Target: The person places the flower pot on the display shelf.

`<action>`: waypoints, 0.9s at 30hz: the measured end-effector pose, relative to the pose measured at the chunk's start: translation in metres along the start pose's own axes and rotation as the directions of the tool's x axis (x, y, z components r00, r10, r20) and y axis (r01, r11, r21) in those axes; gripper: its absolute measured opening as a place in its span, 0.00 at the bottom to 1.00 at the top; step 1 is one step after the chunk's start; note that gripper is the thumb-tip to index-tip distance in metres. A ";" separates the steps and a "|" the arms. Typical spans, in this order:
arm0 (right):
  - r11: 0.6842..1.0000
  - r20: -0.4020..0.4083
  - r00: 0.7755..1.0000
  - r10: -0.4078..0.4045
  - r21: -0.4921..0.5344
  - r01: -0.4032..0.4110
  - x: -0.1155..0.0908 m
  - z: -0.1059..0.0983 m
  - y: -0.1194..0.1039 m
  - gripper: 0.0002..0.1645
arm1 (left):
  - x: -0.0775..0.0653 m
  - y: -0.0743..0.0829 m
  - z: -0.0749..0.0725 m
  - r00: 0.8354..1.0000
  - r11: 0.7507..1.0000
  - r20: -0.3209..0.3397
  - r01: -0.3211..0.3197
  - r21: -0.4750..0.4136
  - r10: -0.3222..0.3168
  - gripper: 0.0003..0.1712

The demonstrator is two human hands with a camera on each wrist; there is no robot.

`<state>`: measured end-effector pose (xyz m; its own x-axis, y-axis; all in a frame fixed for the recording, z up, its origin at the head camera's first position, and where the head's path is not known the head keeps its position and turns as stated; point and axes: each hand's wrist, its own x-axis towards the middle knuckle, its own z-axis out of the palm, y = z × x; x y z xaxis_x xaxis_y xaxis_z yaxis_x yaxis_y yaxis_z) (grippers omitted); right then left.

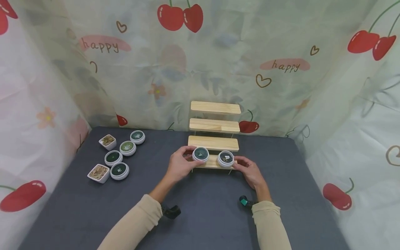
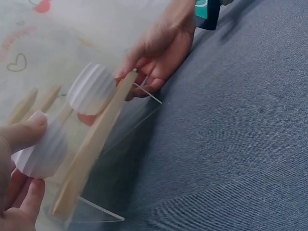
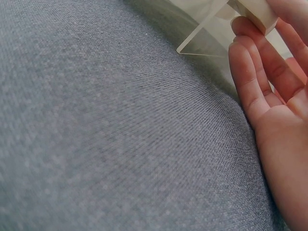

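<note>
My left hand (image 1: 180, 164) grips a round white ribbed jar (image 1: 200, 154) with a dark green top, thumb on one side and fingers on the other. It is held over the left part of the lowest wooden board (image 1: 213, 162) of a tiered display stand. A similar white jar (image 1: 226, 158) with a dark top and a pale patch rests on that board's right part. At the board's right end, my right hand (image 1: 251, 172) holds the edge, thumb above and fingers below; the left wrist view shows the clear support (image 2: 148, 93) under it.
Three more wooden boards (image 1: 214, 125) rise in steps behind. On the dark cloth-covered table (image 1: 206, 211), at the left, stand several round jars with green tops (image 1: 119, 170) and two square white dishes (image 1: 99, 172) of tan bits. A printed curtain (image 1: 212, 52) surrounds the table.
</note>
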<state>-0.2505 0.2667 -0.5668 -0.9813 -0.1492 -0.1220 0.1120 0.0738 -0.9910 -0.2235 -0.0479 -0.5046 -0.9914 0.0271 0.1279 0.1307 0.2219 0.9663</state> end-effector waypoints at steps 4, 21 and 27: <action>1.000 -0.003 1.000 0.011 -0.009 -0.011 0.000 0.001 -0.002 0.16 | 0.000 -0.007 0.005 1.000 0.999 -0.001 0.021 -0.030 -0.021 0.36; 1.000 -0.021 1.000 0.009 -0.011 -0.009 0.001 0.002 -0.003 0.19 | -0.003 -0.001 0.009 0.999 0.994 -0.046 -0.023 0.109 0.029 0.35; 1.000 -0.029 0.999 0.013 -0.012 -0.013 0.000 0.001 0.000 0.19 | -0.009 0.001 -0.005 0.995 0.977 -0.055 -0.065 0.205 0.077 0.37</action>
<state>-0.2501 0.2653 -0.5670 -0.9838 -0.1197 -0.1332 0.1232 0.0879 -0.9885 -0.2141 -0.0529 -0.5034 -0.9767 -0.0097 0.2145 0.1913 0.4145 0.8897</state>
